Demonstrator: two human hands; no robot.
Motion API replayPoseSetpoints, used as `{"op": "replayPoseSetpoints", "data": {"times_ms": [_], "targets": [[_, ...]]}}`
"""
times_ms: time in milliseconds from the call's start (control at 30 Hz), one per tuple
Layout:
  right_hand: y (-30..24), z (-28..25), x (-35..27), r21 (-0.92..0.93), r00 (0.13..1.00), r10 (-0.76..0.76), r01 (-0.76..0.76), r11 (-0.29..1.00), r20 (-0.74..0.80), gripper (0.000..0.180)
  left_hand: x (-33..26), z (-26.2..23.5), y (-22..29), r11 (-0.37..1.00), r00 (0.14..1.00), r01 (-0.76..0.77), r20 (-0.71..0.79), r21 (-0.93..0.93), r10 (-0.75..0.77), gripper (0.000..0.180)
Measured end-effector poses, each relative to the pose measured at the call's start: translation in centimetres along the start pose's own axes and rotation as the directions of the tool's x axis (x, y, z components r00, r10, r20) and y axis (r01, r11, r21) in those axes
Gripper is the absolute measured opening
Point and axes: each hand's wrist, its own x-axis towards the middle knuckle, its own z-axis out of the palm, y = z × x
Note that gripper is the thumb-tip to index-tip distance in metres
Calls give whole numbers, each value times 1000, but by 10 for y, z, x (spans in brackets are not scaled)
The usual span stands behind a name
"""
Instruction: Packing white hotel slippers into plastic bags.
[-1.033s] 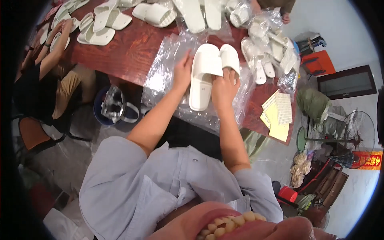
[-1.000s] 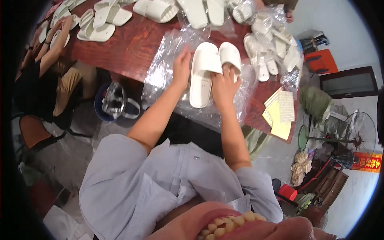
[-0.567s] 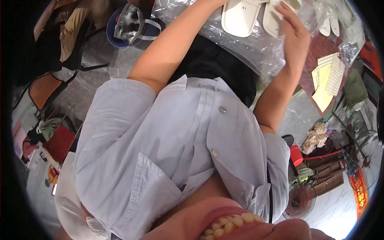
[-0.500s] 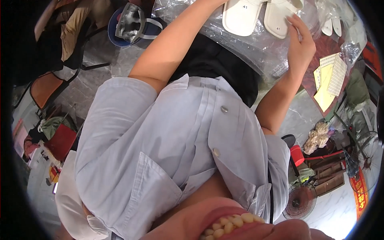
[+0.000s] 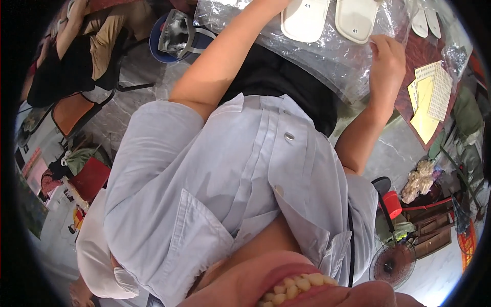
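Glare bleaches the lower-right wall (image 5: 439,273); fisheye corners fall black.

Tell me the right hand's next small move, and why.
Probably a short leftward reach by the right hand to the nearest white, rounded-heel slipper: its bent fingers are right beside that heel, apparently not gripping it, and the slipper lies over crinkled clear plastic sheeting.

Two white slippers (image 5: 305,23) near the top, two more slippers (image 5: 420,24) farther right, one blue tub (image 5: 155,42)
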Motion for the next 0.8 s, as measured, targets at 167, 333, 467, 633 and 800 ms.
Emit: {"op": "replayPoseSetpoints", "data": {"times_ms": [167, 333, 467, 633, 800], "targets": [[-14, 1, 3, 154, 969, 221, -237, 959, 113, 9, 17, -16, 51, 933, 943, -260, 272, 249, 190, 61], [-25, 6, 15, 192, 985, 171, -171, 966, 19, 10, 42, -11, 43, 803, 784, -536, 507, 262, 358, 74], [-27, 24, 12, 330, 993, 115, -115, 937, 19, 10, 54, -11, 13, 870, 734, -435, 650, 230, 195, 77], [-12, 30, 0, 529, 946, 311, -312, 789, 94, 14, 70, -16, 35, 893, 789, -366, 596, 261, 149, 77], [-9, 33, 0, 595, 935, 325, -344, 727, 143, 15, 82, -1, 36, 861, 775, -412, 612, 299, 158, 72]]}}
